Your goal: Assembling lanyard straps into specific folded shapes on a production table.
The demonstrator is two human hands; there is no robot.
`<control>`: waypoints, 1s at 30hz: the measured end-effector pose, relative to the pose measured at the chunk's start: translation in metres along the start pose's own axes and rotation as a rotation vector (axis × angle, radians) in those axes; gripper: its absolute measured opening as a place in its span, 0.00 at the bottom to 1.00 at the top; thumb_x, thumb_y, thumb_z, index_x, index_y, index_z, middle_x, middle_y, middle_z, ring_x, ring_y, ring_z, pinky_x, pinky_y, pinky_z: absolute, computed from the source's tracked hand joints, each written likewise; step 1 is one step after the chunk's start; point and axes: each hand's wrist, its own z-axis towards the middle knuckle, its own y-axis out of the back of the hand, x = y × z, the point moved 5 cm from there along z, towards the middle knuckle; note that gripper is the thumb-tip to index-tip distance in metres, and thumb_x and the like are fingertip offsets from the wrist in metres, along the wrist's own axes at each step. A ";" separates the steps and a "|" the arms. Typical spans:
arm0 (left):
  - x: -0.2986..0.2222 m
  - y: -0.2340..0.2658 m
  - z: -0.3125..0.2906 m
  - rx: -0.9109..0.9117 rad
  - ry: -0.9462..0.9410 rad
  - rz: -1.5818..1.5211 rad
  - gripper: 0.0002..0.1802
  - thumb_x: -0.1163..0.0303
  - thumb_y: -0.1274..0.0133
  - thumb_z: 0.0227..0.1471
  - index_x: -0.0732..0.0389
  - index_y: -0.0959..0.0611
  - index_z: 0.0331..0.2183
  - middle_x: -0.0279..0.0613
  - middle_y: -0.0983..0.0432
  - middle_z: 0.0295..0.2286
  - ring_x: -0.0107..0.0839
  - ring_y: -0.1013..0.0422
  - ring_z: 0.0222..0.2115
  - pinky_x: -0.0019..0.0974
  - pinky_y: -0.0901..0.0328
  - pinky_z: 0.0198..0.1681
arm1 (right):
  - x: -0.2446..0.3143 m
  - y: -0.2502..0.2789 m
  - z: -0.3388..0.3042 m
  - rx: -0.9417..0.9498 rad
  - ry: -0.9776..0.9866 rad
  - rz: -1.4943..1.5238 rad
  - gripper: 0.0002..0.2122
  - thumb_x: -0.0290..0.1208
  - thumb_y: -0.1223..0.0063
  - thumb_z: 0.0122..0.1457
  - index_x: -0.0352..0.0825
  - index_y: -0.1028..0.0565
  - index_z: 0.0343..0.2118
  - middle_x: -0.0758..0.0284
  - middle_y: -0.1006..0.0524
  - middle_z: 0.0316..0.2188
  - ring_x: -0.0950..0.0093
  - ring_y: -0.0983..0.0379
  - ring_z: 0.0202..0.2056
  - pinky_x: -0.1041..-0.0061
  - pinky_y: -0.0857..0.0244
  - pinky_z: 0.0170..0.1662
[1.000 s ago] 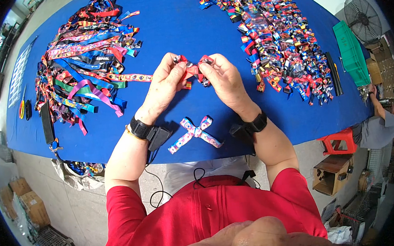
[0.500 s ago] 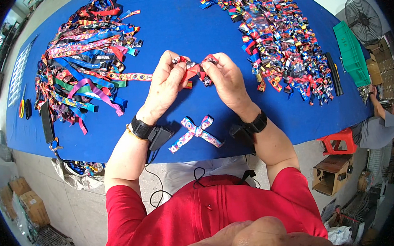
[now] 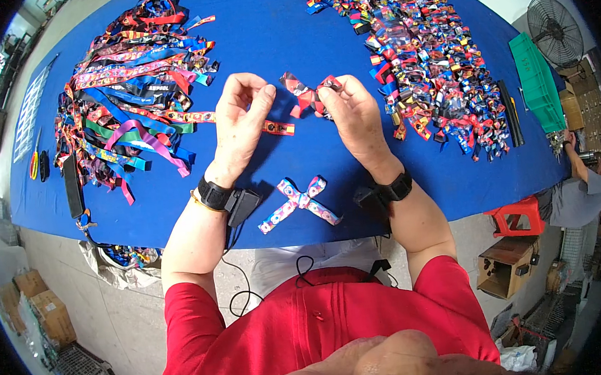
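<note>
My right hand [image 3: 356, 114] pinches a red, black and white patterned ribbon bow [image 3: 305, 95] between thumb and fingers. One end of the bow sticks out freely toward my left hand [image 3: 243, 118]. That hand is apart from the bow, its fingers loosely curled, with nothing visible in them. Beneath it, a red and yellow printed ribbon [image 3: 279, 128] lies across the cloth, partly covered by the hand. Closer to my body, a pink, white and blue ribbon bow [image 3: 301, 203] rests flat in a cross shape.
Long loose ribbons [image 3: 132, 67] are heaped on the left of the blue-covered table [image 3: 261, 23]. A broad spread of small ribbon bows [image 3: 431, 60] covers the right side. Scissors [image 3: 34, 164] lie at the left edge. Beyond a green crate [image 3: 537, 80] stands a fan [image 3: 553, 29]; another person [image 3: 579, 192] is at far right.
My left hand has let go of the bow and drawn slightly left. My right hand has shifted a little right with the bow, whose left end now hangs free.
</note>
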 end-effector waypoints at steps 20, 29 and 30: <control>0.020 -0.010 -0.006 0.252 0.292 -0.146 0.06 0.70 0.46 0.61 0.64 0.21 0.36 0.33 0.22 0.30 0.19 0.27 0.31 0.26 0.32 0.37 | 0.014 -0.001 -0.008 0.064 -0.006 -0.134 0.07 0.27 0.50 0.66 0.30 0.24 0.41 0.71 0.22 0.33 0.86 0.27 0.33 0.85 0.32 0.39; 0.020 -0.015 -0.008 0.302 0.327 -0.116 0.07 0.71 0.49 0.62 0.64 0.21 0.35 0.38 0.20 0.31 0.25 0.24 0.30 0.32 0.28 0.38 | 0.010 0.005 0.002 0.060 0.105 -0.232 0.07 0.28 0.42 0.60 0.31 0.23 0.38 0.71 0.21 0.32 0.84 0.26 0.32 0.81 0.32 0.38; 0.020 -0.015 -0.008 0.319 0.329 -0.100 0.07 0.71 0.49 0.62 0.65 0.21 0.36 0.39 0.20 0.31 0.26 0.24 0.31 0.33 0.28 0.39 | 0.011 0.003 0.001 0.107 0.089 -0.295 0.06 0.28 0.42 0.60 0.31 0.22 0.36 0.71 0.21 0.31 0.84 0.26 0.32 0.81 0.33 0.38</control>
